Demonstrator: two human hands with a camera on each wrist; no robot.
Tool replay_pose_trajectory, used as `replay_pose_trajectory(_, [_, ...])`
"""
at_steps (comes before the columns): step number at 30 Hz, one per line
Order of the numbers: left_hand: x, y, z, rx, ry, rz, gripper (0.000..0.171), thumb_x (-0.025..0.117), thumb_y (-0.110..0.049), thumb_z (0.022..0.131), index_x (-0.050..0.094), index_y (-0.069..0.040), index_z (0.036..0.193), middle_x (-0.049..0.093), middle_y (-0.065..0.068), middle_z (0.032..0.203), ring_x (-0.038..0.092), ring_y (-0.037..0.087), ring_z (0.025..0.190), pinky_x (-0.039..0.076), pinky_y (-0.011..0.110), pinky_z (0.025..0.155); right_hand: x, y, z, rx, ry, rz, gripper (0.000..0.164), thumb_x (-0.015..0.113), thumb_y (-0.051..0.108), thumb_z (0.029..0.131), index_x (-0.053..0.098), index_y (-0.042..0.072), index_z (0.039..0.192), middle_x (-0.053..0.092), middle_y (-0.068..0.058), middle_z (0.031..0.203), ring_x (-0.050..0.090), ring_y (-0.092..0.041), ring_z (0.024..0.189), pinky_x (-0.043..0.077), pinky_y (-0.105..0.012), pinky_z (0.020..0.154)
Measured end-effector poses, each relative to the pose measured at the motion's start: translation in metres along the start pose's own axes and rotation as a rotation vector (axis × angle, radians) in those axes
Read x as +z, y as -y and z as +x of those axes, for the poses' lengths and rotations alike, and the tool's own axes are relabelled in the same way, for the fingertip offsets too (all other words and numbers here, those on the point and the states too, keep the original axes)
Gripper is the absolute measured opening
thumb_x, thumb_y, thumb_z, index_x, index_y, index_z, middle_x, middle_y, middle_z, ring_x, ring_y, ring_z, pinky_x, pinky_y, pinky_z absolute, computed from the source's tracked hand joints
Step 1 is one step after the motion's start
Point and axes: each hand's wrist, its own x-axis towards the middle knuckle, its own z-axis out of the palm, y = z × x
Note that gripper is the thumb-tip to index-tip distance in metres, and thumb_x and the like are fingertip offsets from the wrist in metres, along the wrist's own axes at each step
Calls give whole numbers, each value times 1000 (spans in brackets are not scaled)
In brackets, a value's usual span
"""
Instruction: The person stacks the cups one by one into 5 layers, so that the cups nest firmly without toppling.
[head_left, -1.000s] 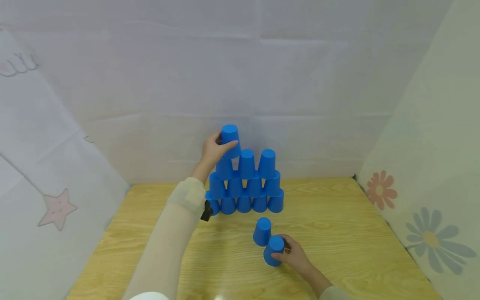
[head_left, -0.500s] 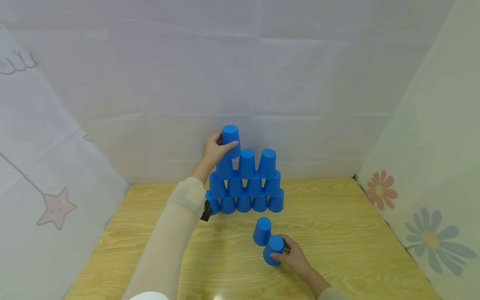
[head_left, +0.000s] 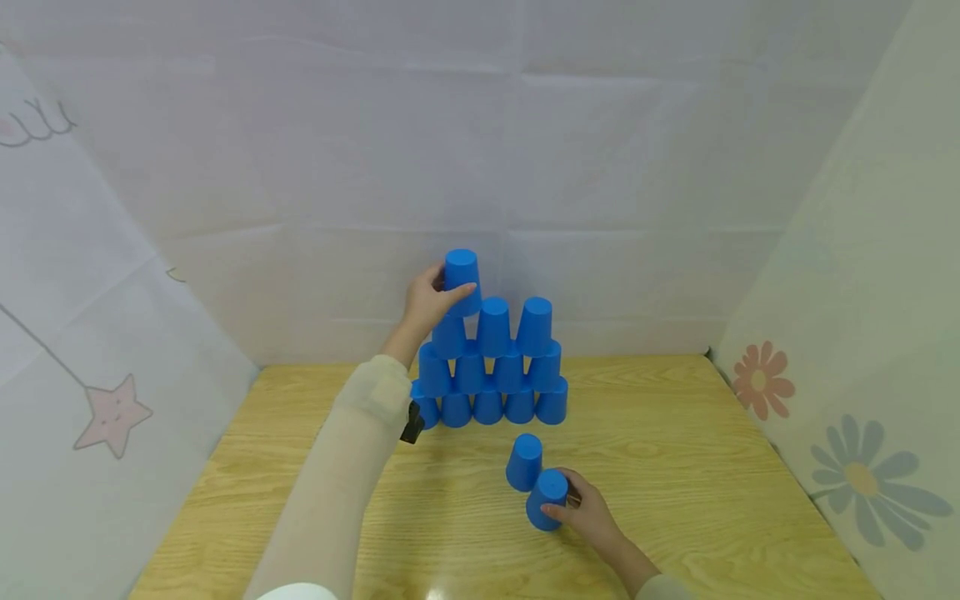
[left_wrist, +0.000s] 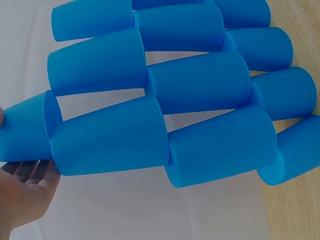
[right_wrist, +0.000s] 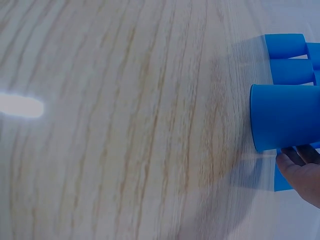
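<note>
Upside-down blue cups stand stacked as a pyramid (head_left: 470, 372), with three in its third row. My left hand (head_left: 429, 302) holds a blue cup (head_left: 461, 271) upside down at the left end of that row's top, thumb across its near side. In the left wrist view this cup (left_wrist: 25, 127) has its rim right at the base of the cup under it (left_wrist: 110, 137). Lower down, my right hand (head_left: 592, 512) grips another upside-down cup (head_left: 547, 500) from its right side, thumb in front. One more cup (head_left: 524, 463) stands just behind it, close by.
The wooden table (head_left: 660, 433) carries everything. A pale cloth backdrop (head_left: 600, 167) rises behind the pyramid, and patterned cloth sides (head_left: 847, 333) flank the table. A small black object (head_left: 412, 423) shows by the left sleeve (head_left: 337, 475), which partly covers the pyramid's lower left.
Almost nothing differs. The left hand stays with its cup at the top of the pyramid, and the right hand keeps its grip on the front cup.
</note>
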Motion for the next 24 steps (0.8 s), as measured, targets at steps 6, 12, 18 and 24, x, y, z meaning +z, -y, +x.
replay_pose_trajectory(6, [5,9,7,-2,-5,11,74,62,-47,73,35,-11,132,43,8,127,41,25,114,39,45,85,0,1,-1,-2,-4,-4,58,67,24,75,42,-1,122,47,-20,117,41,-38,109,32,-54,88])
replay_pose_trajectory(12, [12,30,22,-15,1,26,79,61,-55,69,32,-18,134,41,3,129,39,20,115,41,52,78,-2,3,-1,13,-6,-27,61,67,26,75,41,0,122,46,-20,118,41,-38,109,32,-53,88])
replay_pose_trajectory(18, [12,27,21,-18,17,50,80,60,-54,71,31,-16,134,40,5,130,39,22,116,41,54,75,-3,6,0,-4,1,-45,60,67,25,76,41,0,123,46,-20,118,41,-38,109,33,-53,87])
replay_pose_trajectory(24, [12,27,20,0,20,5,77,61,-51,72,32,-15,134,39,6,130,37,23,117,38,47,86,-9,16,4,-60,22,-47,55,65,23,77,43,2,122,49,-15,117,43,-34,108,34,-51,88])
